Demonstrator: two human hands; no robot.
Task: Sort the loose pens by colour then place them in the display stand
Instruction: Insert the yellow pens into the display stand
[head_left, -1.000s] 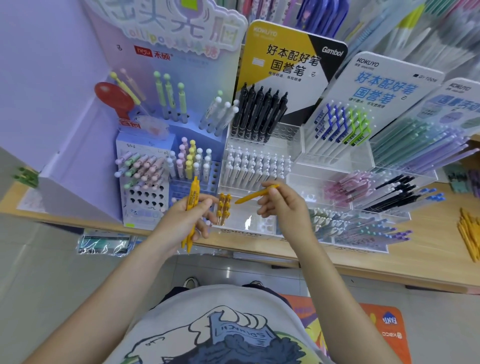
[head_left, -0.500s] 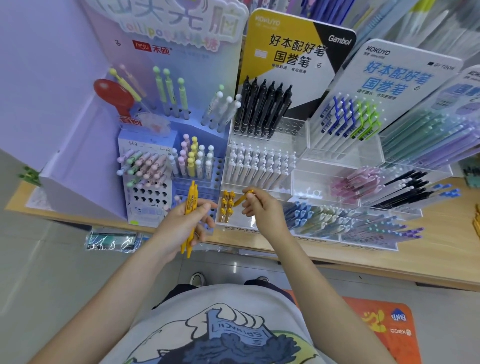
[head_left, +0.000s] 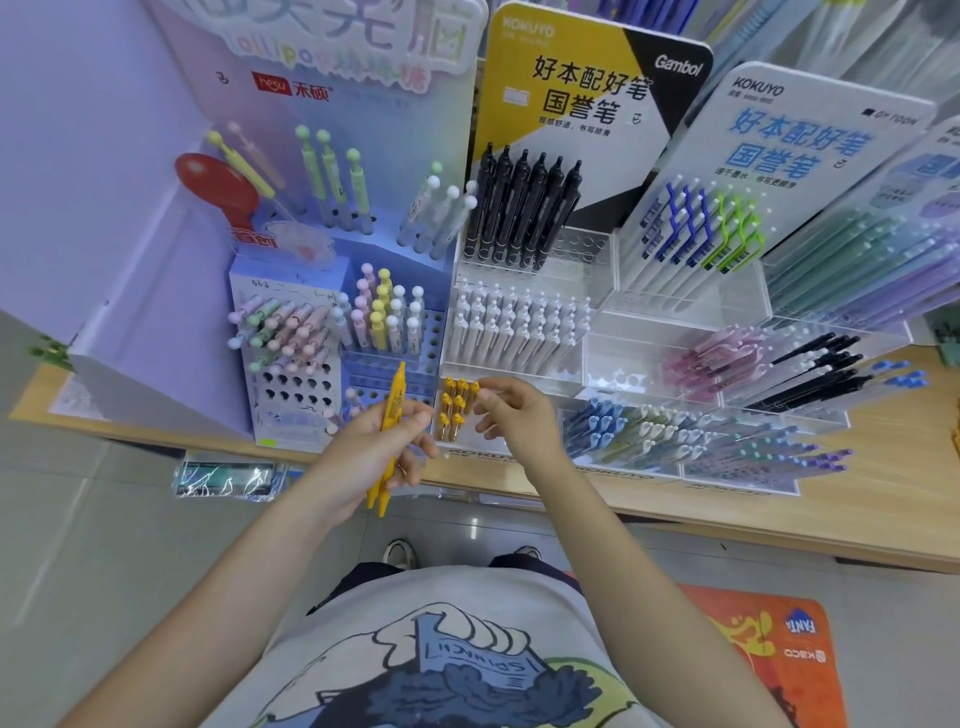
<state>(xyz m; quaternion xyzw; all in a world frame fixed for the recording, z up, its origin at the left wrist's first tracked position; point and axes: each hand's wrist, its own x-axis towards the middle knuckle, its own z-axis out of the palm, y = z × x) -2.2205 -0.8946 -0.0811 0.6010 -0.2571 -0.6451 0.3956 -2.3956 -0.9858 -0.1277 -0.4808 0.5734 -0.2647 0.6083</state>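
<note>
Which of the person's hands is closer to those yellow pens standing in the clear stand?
Right hand: fingertips at the standing yellow pens. Left hand sits leftward, holding loose yellow pens.

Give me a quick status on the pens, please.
Left hand grips yellow pens. Right hand empty beside slotted yellow pens. Nothing blocking.

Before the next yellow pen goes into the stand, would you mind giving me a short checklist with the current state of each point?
1. Left hand holds a supply of yellow pens: ok.
2. Right hand free to take the next pen: ok, its fingers look empty beside the slot.
3. Yellow pens in the clear tray stand grouped together, upright: ok.
4. Colour match: ok, the held pens look the same yellow as those in the tray.
5. Room left in that compartment: cannot tell, the hand hides part of it.
6. Number of pens left in the left hand: cannot tell.
</note>
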